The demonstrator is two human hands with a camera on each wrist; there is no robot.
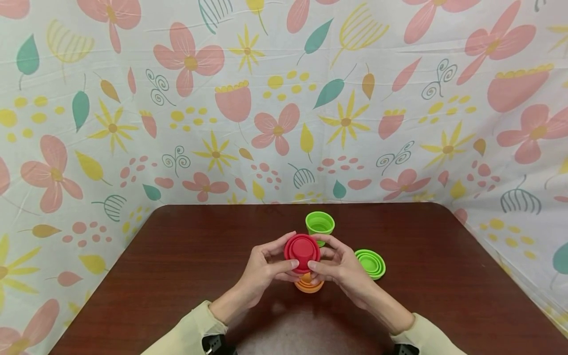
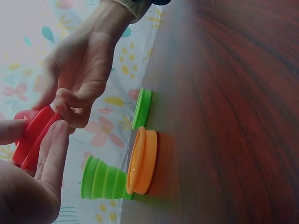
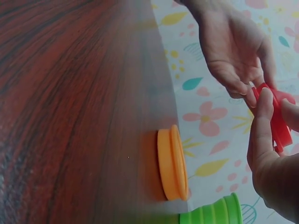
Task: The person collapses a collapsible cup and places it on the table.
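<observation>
Both hands hold a red collapsible cup (image 1: 302, 252) above the table, folded flat into rings. My left hand (image 1: 265, 268) pinches its left edge between thumb and fingers, and my right hand (image 1: 343, 268) pinches the right edge. Below the red cup, partly hidden by it, an orange collapsed cup (image 1: 309, 286) lies on the table; the left wrist view shows the orange cup (image 2: 144, 161) apart from the hands. Behind stands a green expanded cup (image 1: 319, 223), its lower part covered by the red cup and fingers. A green collapsed cup (image 1: 370, 265) lies beside my right hand.
The dark brown wooden table (image 1: 186, 256) extends on both sides of the arms. A white cloth (image 1: 275, 64) printed with flowers and leaves hangs behind the table and along its sides.
</observation>
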